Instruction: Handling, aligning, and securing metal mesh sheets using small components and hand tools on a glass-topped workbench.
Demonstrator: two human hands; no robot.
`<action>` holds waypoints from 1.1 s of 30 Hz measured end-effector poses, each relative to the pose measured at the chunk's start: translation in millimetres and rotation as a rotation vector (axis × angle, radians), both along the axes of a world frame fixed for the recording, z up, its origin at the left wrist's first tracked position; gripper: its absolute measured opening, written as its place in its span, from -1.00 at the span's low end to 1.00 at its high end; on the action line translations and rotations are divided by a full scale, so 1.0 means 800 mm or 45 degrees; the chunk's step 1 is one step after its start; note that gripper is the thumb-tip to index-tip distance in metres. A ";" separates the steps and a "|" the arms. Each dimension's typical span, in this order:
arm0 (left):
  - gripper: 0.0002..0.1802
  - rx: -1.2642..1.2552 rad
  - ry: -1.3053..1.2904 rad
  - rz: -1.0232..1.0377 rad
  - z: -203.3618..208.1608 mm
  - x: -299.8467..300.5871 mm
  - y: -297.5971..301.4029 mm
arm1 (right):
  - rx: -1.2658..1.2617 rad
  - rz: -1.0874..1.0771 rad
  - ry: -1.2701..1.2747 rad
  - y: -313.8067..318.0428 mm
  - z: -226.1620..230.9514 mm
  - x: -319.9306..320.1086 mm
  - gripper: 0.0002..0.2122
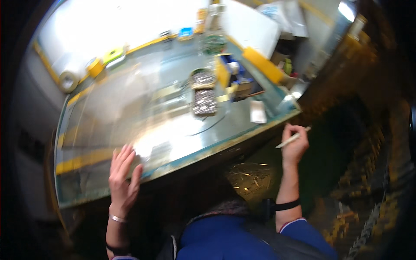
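left hand [123,175]: open, fingers spread, flat on near edge of workbench [108,108]
trays [203,93]: two, filled with small parts, mid-bench, untouched
right hand [295,143]: off bench's right edge, pinching thin white stick [292,138]
progress: looks barely started

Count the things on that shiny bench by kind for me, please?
Flat trays packed with small dark parts: 2
Rolls of tape, one yellow, one white: 2
Blue open-fronted storage bin: 1
Small white flat card: 1
Total: 6
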State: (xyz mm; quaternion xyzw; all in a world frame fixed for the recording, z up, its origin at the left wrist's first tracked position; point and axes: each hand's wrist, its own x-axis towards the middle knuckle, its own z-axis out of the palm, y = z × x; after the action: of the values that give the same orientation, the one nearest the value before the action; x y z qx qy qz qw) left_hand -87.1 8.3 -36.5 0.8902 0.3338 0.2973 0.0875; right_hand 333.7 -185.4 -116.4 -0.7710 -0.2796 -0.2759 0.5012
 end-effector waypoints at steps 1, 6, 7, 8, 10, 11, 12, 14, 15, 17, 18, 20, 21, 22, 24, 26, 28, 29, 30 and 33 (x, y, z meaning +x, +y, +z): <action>-0.62 0.041 -0.036 -0.046 -0.005 0.010 -0.001 | -0.058 -0.002 0.014 -0.008 0.002 0.001 -0.87; -0.54 0.125 -0.099 -0.308 -0.005 0.047 -0.027 | 0.219 0.261 0.144 0.005 0.046 -0.043 -0.77; -0.53 0.122 -0.111 -0.335 -0.011 0.052 -0.029 | 0.203 0.291 0.136 0.014 0.059 -0.064 -0.77; -0.53 0.114 -0.130 -0.325 -0.019 0.056 -0.031 | 0.226 0.596 0.200 0.021 0.070 -0.084 -0.67; -0.54 0.218 -0.092 -0.278 -0.028 0.057 -0.036 | 0.081 1.021 0.125 0.041 0.078 -0.120 -0.48; -0.54 0.218 -0.094 -0.260 -0.029 0.054 -0.037 | -0.095 1.135 -0.019 0.053 0.079 -0.137 -0.40; -0.54 0.196 -0.128 -0.266 -0.029 0.052 -0.038 | -0.139 1.326 -0.049 0.065 0.084 -0.154 -0.47; -0.55 0.170 -0.160 -0.270 -0.029 0.052 -0.038 | -0.269 1.601 -0.134 0.083 0.092 -0.173 -0.62; -0.56 0.183 -0.161 -0.284 -0.029 0.054 -0.038 | -0.356 1.684 -0.191 0.088 0.093 -0.178 -0.70; -0.56 0.192 -0.160 -0.294 -0.029 0.055 -0.037 | -0.359 1.691 -0.190 0.098 0.087 -0.190 -0.76; -0.56 0.188 -0.159 -0.298 -0.030 0.056 -0.037 | -0.345 1.687 -0.216 0.102 0.085 -0.192 -0.80; -0.56 0.186 -0.163 -0.305 -0.030 0.055 -0.037 | -0.335 1.658 -0.258 0.106 0.087 -0.197 -0.79; -0.56 0.182 -0.166 -0.305 -0.031 0.054 -0.037 | -0.341 1.658 -0.257 0.108 0.086 -0.198 -0.79; -0.55 0.184 -0.173 -0.306 -0.031 0.053 -0.036 | -0.316 1.649 -0.254 0.109 0.085 -0.199 -0.79; -0.54 0.176 -0.172 -0.307 -0.032 0.053 -0.036 | -0.295 1.642 -0.237 0.111 0.080 -0.199 -0.79; -0.52 0.202 -0.159 -0.289 -0.030 0.054 -0.036 | -0.257 1.603 -0.223 0.112 0.077 -0.200 -0.79; -0.51 0.205 -0.156 -0.294 -0.031 0.056 -0.036 | -0.253 1.586 -0.222 0.112 0.078 -0.202 -0.80; -0.50 0.215 -0.152 -0.293 -0.030 0.056 -0.035 | -0.244 1.573 -0.226 0.112 0.078 -0.204 -0.80; -0.50 0.213 -0.151 -0.294 -0.029 0.057 -0.036 | -0.245 1.572 -0.224 0.111 0.079 -0.206 -0.80; -0.52 0.183 -0.144 -0.293 -0.024 0.059 -0.036 | -0.249 1.538 -0.240 0.110 0.077 -0.213 -0.80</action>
State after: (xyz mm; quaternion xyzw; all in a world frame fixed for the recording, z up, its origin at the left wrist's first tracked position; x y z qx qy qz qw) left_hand -39.6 -20.5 -55.9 0.9085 0.2018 0.3579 0.0757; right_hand 163.5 -97.6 -55.0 -0.4911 -0.7338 0.0165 0.4692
